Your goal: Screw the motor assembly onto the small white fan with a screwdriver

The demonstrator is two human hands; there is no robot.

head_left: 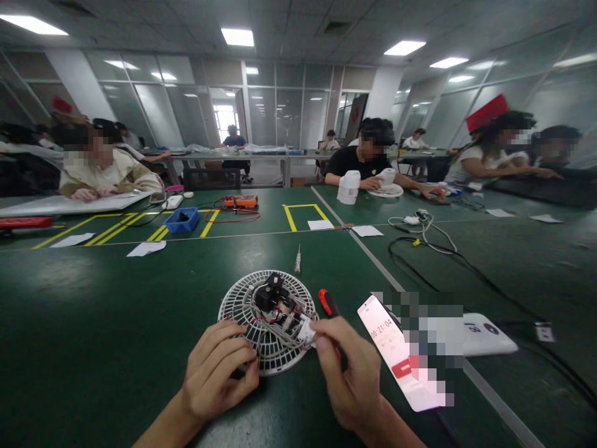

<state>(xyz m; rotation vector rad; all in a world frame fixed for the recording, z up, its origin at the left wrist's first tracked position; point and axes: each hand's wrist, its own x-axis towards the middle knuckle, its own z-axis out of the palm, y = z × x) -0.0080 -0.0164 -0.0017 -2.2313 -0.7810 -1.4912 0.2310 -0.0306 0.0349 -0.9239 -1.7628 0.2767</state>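
Observation:
In front of me a round white fan grille (228,305) lies on the green table. On it sit a black motor assembly (269,294) and tangled grey and red wires (275,333). My left hand (224,367) curls its fingers at the grille's left rim, thumb and fingertips close together on its edge. With thumb and index finger my right hand (347,367) pinches a small white plastic part (306,331) over the grille's right side. A screwdriver with an orange and black handle (328,303) lies just beyond the right hand, partly hidden by it.
A small clear-handled screwdriver (297,260) lies beyond the grille. To the right are a phone (392,361) showing a timer, a white casing (489,334) and black cables (466,264). Farther off stand a blue bin (181,222) and an orange multimeter (240,201). Several people work around the tables.

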